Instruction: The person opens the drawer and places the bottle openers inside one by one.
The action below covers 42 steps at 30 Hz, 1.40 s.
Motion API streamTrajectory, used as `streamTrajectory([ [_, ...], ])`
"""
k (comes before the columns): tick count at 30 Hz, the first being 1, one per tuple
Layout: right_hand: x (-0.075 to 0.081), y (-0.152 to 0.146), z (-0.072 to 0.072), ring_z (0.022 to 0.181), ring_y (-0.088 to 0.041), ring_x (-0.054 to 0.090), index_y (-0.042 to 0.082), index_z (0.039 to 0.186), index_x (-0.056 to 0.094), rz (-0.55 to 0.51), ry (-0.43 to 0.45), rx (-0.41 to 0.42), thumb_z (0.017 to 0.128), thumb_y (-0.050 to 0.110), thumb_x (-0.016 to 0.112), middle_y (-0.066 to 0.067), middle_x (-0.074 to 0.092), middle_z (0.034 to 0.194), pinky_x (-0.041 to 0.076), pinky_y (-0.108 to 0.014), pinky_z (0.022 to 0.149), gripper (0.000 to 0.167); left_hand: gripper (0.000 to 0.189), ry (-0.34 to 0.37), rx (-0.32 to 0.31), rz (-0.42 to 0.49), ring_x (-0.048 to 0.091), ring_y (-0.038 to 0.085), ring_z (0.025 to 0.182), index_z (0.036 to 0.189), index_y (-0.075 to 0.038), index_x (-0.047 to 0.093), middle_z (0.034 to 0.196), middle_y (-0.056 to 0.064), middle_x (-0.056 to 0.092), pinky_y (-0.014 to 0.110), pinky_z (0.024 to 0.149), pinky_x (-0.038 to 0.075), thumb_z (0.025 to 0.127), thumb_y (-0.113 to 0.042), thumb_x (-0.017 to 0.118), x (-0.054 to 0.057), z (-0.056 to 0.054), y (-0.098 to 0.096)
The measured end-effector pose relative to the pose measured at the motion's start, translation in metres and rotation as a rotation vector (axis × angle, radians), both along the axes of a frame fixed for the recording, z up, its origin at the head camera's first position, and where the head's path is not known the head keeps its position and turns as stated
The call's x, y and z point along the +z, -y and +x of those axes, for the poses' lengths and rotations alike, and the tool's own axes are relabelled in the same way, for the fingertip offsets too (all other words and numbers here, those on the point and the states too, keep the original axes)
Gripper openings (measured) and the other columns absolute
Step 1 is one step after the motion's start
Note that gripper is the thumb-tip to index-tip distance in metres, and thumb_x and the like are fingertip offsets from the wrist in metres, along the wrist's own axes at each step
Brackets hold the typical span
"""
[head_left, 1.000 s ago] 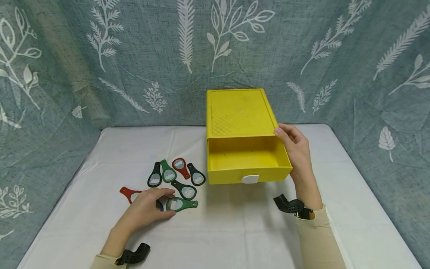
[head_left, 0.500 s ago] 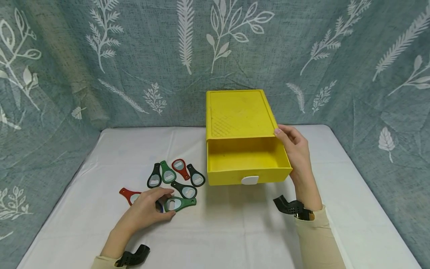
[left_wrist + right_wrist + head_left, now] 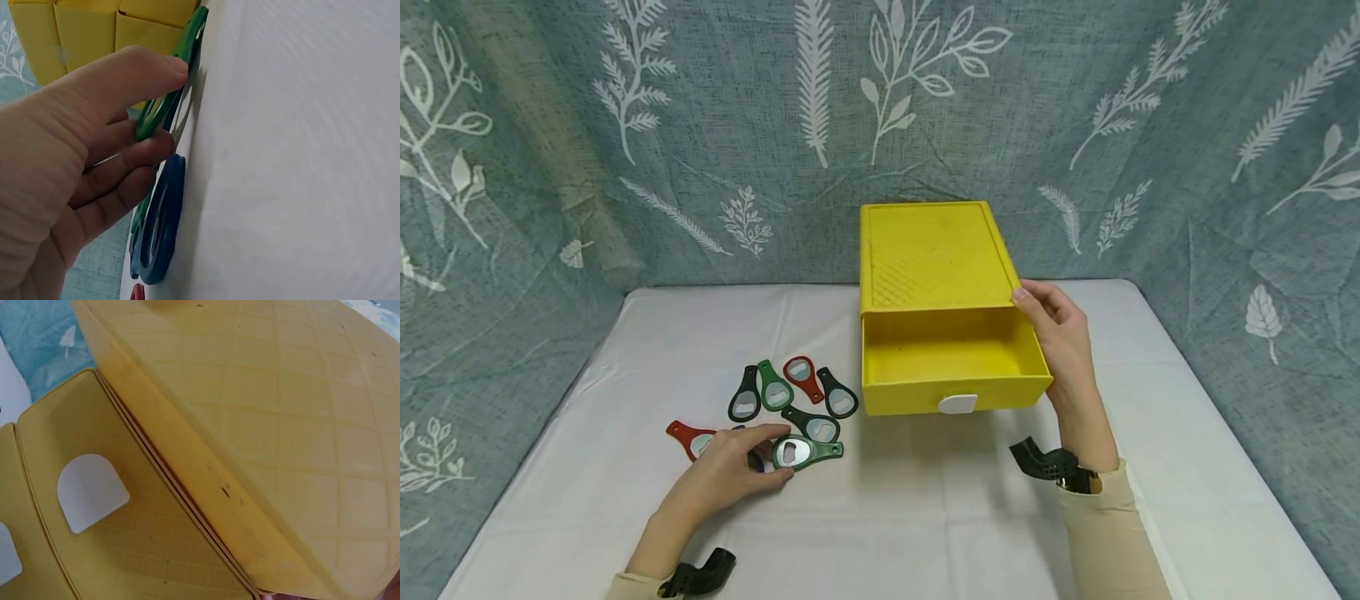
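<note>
My left hand (image 3: pixel 730 462) pinches the round end of a green bottle opener (image 3: pixel 826 450) between thumb and fingers. In the left wrist view this green opener is tilted just above the cloth. Beneath that hand lies a blue bottle opener (image 3: pixel 164 222), mostly hidden from the head camera. My right hand (image 3: pixel 1063 337) grips the right front corner of a yellow drawer unit (image 3: pixel 940 250), its thumb on the top edge. The unit's top drawer (image 3: pixel 902 398) is pulled out, and no objects show inside it. A white tab handle (image 3: pixel 958 403) sits on its front.
Several more openers lie left of the unit: black ones (image 3: pixel 745 404) (image 3: pixel 841 402) (image 3: pixel 822 429), a green one (image 3: pixel 777 395) and red ones (image 3: pixel 800 368) (image 3: pixel 683 433). White cloth (image 3: pixel 925 508) covers the table. A patterned curtain (image 3: pixel 760 108) hangs behind.
The green opener in my left fingers has tipped, and its ring now catches more light. Part of the blue opener shows more. My right hand and the drawer unit stay put.
</note>
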State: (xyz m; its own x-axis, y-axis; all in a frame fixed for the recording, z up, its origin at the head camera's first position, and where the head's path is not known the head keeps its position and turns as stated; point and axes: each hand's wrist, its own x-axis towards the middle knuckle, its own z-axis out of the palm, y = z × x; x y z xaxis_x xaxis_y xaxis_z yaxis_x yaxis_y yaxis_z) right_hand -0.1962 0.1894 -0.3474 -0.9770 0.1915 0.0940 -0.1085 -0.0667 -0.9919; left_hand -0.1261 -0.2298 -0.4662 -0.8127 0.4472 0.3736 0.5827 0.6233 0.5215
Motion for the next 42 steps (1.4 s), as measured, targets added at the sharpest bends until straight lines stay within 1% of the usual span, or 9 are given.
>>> streamTrajectory([
  [8,-0.001,0.000,0.001,0.109,-0.026,0.051,0.008,0.123,0.065,0.004,0.002,-0.002,0.089,0.037,0.074,-0.009,0.060,0.117,0.041,-0.036,0.092,0.045,0.052,0.087,0.025,0.007,0.062,0.003,0.071,0.114,-0.007,0.072,0.083,-0.010,0.068,0.028,0.063,0.052,0.067,-0.022,0.092,0.002,0.002,0.001],
  [14,-0.001,0.000,0.000,0.110,-0.026,0.052,0.009,0.123,0.065,0.014,-0.004,-0.005,0.089,0.037,0.074,-0.008,0.060,0.118,0.042,-0.036,0.092,0.045,0.052,0.043,-0.026,0.008,0.061,0.005,0.073,0.114,-0.010,0.074,0.099,-0.005,0.072,0.028,0.064,0.052,0.066,-0.019,0.093,0.002,0.002,0.001],
  [19,-0.002,0.000,0.000,0.109,-0.026,0.052,0.008,0.123,0.065,0.002,-0.011,-0.001,0.089,0.036,0.074,-0.009,0.060,0.118,0.042,-0.035,0.091,0.045,0.053,0.040,-0.058,0.020,0.061,0.005,0.075,0.116,-0.009,0.074,0.113,0.000,0.070,0.026,0.066,0.052,0.067,-0.017,0.092,0.001,0.001,0.001],
  [25,-0.002,0.000,0.001,0.109,-0.026,0.052,0.009,0.124,0.064,0.011,-0.010,0.000,0.089,0.038,0.073,-0.009,0.060,0.118,0.044,-0.034,0.091,0.046,0.053,-0.017,-0.060,0.001,0.067,0.013,0.095,0.113,-0.007,0.074,0.110,-0.001,0.071,0.019,0.080,0.050,0.065,-0.017,0.093,-0.001,0.000,0.002],
  [29,-0.002,0.000,0.001,0.109,-0.026,0.052,0.008,0.124,0.064,0.000,-0.007,0.002,0.089,0.037,0.074,-0.009,0.060,0.118,0.043,-0.034,0.091,0.046,0.051,-0.025,-0.060,0.033,0.066,0.011,0.093,0.109,-0.008,0.076,0.106,-0.004,0.072,0.013,0.080,0.046,0.063,-0.019,0.094,-0.001,0.000,0.001],
  [33,-0.001,0.000,0.000,0.108,-0.025,0.052,0.008,0.124,0.065,-0.006,-0.008,0.004,0.089,0.036,0.074,-0.009,0.060,0.117,0.043,-0.034,0.090,0.045,0.051,0.007,-0.059,0.069,0.065,0.008,0.087,0.108,-0.009,0.076,0.105,-0.004,0.072,0.018,0.076,0.049,0.063,-0.020,0.095,-0.001,0.000,0.000],
  [38,-0.001,-0.001,0.000,0.107,-0.026,0.053,0.008,0.124,0.065,-0.014,-0.008,0.009,0.090,0.035,0.074,-0.009,0.061,0.116,0.045,-0.033,0.089,0.045,0.049,0.095,-0.037,0.097,0.062,0.007,0.078,0.110,-0.012,0.075,0.104,-0.006,0.071,0.027,0.067,0.052,0.066,-0.023,0.093,0.003,0.002,0.000],
  [40,0.000,-0.001,0.000,0.107,-0.026,0.053,0.008,0.124,0.065,-0.015,-0.006,0.009,0.090,0.036,0.074,-0.009,0.061,0.116,0.045,-0.033,0.089,0.045,0.049,0.132,-0.018,0.102,0.062,0.007,0.078,0.111,-0.014,0.075,0.103,-0.008,0.071,0.028,0.066,0.052,0.067,-0.024,0.093,0.006,0.003,0.000],
  [42,0.000,-0.001,0.000,0.108,-0.026,0.053,0.008,0.124,0.065,-0.015,-0.004,0.007,0.089,0.036,0.074,-0.009,0.061,0.117,0.044,-0.033,0.089,0.045,0.049,0.135,0.005,0.094,0.063,0.008,0.080,0.112,-0.015,0.074,0.103,-0.009,0.071,0.029,0.068,0.052,0.067,-0.025,0.093,0.011,0.004,0.002],
])
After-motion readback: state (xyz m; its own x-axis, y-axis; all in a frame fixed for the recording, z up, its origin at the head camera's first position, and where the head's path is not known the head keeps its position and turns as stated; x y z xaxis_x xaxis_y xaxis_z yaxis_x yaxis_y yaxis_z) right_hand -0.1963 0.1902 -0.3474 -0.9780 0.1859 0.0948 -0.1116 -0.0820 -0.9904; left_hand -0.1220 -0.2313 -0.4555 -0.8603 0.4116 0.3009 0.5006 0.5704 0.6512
